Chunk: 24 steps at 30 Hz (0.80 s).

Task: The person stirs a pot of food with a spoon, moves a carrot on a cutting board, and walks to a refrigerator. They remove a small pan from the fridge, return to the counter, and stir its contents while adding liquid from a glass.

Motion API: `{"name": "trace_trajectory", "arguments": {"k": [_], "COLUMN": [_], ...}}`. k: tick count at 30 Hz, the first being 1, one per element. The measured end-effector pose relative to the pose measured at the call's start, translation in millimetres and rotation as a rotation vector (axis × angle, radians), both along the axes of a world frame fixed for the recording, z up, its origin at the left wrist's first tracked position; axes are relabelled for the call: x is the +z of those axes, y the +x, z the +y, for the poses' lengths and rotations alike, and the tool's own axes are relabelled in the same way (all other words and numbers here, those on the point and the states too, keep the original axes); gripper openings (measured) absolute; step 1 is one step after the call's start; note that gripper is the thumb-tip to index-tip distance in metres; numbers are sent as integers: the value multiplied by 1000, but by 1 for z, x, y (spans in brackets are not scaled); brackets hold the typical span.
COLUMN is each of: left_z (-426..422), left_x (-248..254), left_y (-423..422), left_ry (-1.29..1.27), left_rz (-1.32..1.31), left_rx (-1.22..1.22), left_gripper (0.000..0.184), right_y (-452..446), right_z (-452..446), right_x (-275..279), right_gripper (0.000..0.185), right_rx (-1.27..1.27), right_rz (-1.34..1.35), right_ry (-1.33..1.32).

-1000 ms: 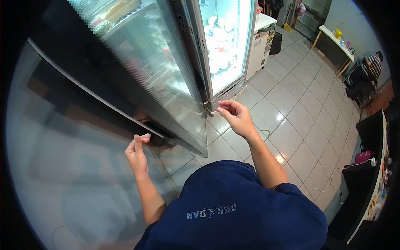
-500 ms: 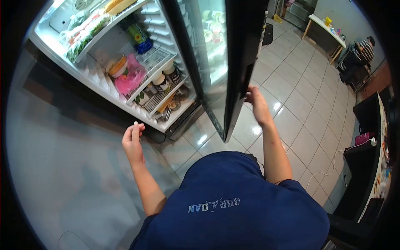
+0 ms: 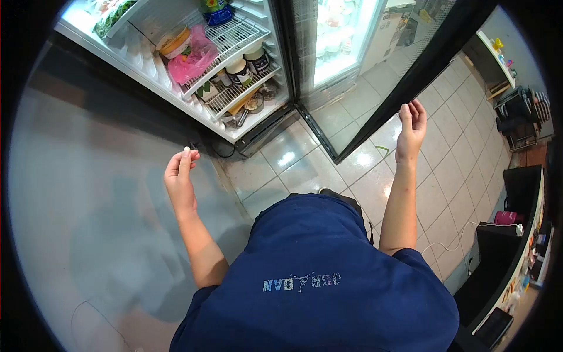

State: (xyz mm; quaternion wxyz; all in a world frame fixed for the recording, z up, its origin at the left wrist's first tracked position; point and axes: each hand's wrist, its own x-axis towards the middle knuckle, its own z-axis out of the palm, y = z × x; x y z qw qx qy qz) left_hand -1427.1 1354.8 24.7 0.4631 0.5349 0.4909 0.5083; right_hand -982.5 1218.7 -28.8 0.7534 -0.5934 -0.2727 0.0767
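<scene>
Right hand [image 3: 411, 141] nearer the open glass door [image 3: 440, 53], whose long edge slants beside its loosely parted, seemingly empty fingers [image 3: 405, 117], contact unclear; left hand [image 3: 182, 185] well left of door, fingers curled together, nothing visible held.

The shirt [image 3: 328, 246] was navy blue with pale lettering, the plastic bag [image 3: 196, 58] bright pink, the shelves [image 3: 234, 35] white with wire bars, the door frame [image 3: 404, 88] black, and the floor [image 3: 431, 193] pale grey with a grid of darker lines
</scene>
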Motion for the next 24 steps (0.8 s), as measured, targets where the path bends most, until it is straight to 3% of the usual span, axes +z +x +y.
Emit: {"name": "trace_trajectory", "arguments": {"k": [6,16,18,19,22,24], "left_z": [-7,-10,-11,-11,-8,-5], "left_x": [1,-5,-5,-5,-8,-9], "left_y": [3,25,29,30,35,36], "left_ry": [-31,-76,-89,-92,-111,-128], "left_rz": [52,56,74,73,69,96], "left_rx": [2,39,54,62,79,76], "left_gripper": [19,20,19,19,19,21], "right_y": [23,29,20,20,15,2], "right_z": [4,8,5,1,2,6], "right_x": [1,-9,-10,-17,-43,-47], "right_gripper": [55,48,43,43,20,11], "right_rx": [-35,-34,-265,-257,-273,-123], "right_rz": [35,-37,-224,-224,-308,-283], "right_ry": [-31,30,-56,-57,122,36]}}
